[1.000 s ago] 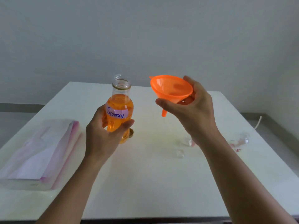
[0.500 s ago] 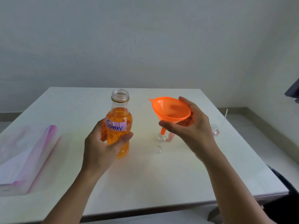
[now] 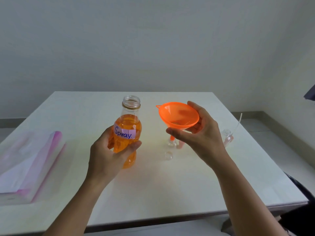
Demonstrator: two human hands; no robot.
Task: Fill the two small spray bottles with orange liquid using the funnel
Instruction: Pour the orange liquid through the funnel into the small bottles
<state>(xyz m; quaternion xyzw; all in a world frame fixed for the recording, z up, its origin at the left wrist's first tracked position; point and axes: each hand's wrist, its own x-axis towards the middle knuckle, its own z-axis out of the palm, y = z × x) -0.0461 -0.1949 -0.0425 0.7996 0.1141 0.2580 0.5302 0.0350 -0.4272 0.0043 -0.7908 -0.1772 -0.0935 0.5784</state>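
Note:
My left hand (image 3: 109,155) grips an uncapped clear bottle of orange liquid (image 3: 128,132) labelled "Spray", held upright above the table. My right hand (image 3: 199,135) holds an orange funnel (image 3: 179,116) by its cone. The funnel's spout (image 3: 172,138) sits at the mouth of a small clear spray bottle (image 3: 171,143) standing on the table. A second small clear bottle (image 3: 227,136) stands open to the right, partly hidden behind my right wrist. A small clear cap (image 3: 168,155) lies on the table in front of the first bottle.
The white table (image 3: 170,184) ends at its front edge near me and at its right edge. A folded pink-and-white plastic bag (image 3: 29,166) lies at the left. A thin clear tube (image 3: 237,123) sticks up near the second small bottle. A pinkish piece (image 3: 180,144) sits beside the first bottle.
My right hand has lowered the funnel until its spout meets the small bottle's mouth. The view shifted, and the left hand with the big bottle stays roughly where it was.

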